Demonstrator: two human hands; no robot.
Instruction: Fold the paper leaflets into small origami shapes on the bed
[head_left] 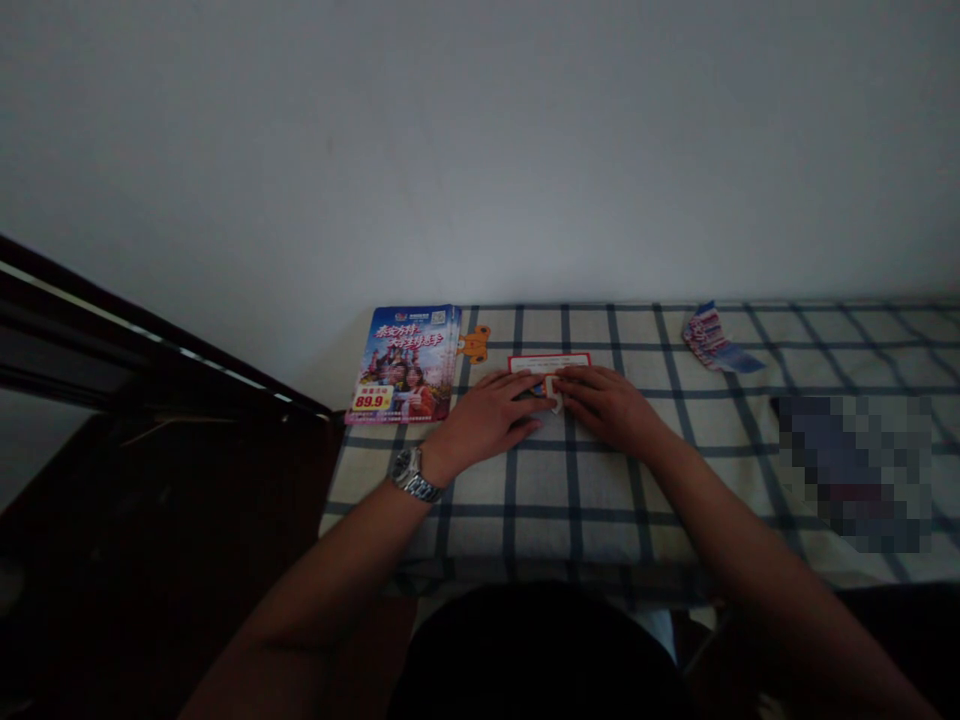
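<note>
A paper leaflet [551,362], white with a red edge, lies on the checked cloth under both hands. Part of it is folded over, showing a small white and blue patch between the fingertips. My left hand [495,415], with a metal watch on the wrist, holds the leaflet from the left, its fingers stretched across it and its thumb lower down. From the right, my right hand [611,408] bears on the same fold with bent fingers close together. Its thumb and the paper's lower part are mostly hidden.
Left of the hands lies a stack of printed flyers [409,365]. An orange bear figure [474,344] is beside it. Toward the right back sits a folded, pleated colored paper [716,340]. The checked cloth [480,520] reaches the wall; a blurred-out patch [855,475] lies right.
</note>
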